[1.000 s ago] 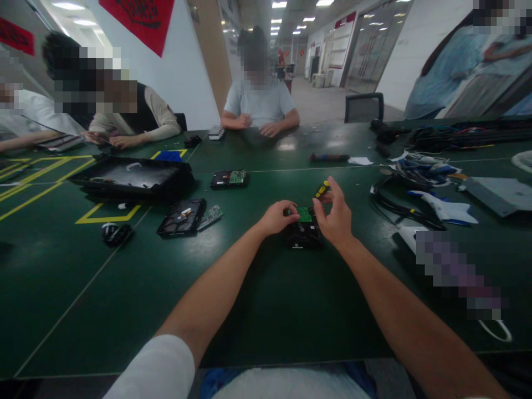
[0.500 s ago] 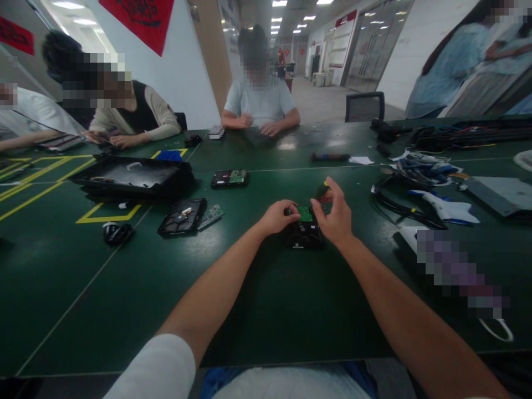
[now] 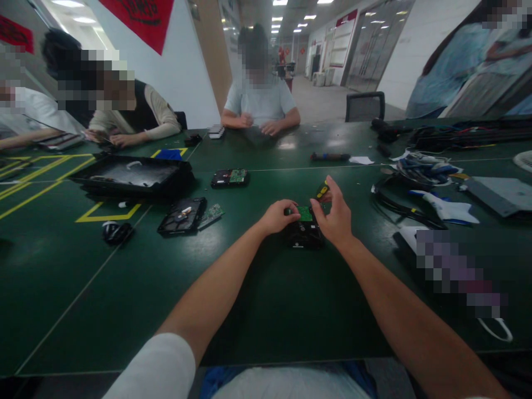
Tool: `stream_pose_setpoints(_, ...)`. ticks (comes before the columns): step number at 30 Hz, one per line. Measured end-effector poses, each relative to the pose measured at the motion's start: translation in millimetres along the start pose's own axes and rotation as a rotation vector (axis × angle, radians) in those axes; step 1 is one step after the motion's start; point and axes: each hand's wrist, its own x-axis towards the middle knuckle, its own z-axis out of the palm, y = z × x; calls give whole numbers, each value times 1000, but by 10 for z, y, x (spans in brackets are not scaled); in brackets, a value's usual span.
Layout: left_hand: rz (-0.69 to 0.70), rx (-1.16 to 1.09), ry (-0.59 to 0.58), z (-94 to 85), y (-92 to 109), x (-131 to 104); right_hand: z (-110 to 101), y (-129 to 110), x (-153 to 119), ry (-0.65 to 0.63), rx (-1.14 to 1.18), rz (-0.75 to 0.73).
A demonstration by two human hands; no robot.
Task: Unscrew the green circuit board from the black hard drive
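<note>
A black hard drive with a green circuit board (image 3: 306,235) lies on the table in front of me, board side up. My left hand (image 3: 281,217) is closed on its far left part, thumb and fingers pressed together at the board's edge. My right hand (image 3: 336,219) grips a screwdriver (image 3: 322,190) with a black and yellow handle, held between fingers and thumb above the right side of the drive. The screwdriver's tip is too small to make out, so I cannot tell whether it touches a screw.
Left of my hands lie an opened drive (image 3: 183,216), a loose circuit board (image 3: 211,216), another hard drive (image 3: 230,178) and a black tray (image 3: 133,174). Cables (image 3: 407,208), a grey metal case (image 3: 502,195) and a long pouch (image 3: 457,271) lie right. Co-workers sit across the green table (image 3: 266,310).
The screwdriver handle has turned in my right hand, and its yellow patches now face me. My left hand and the hard drive stay in place.
</note>
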Motion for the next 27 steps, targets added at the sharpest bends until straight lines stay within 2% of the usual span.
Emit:
stream_pose_setpoints(19, 9, -14, 19, 15, -22, -5, -9, -7, -6, -10, -6, -1)
stream_pose_setpoints(27, 46, -4, 14, 7, -36, -4, -3, -14, -9, -4, -6, 45)
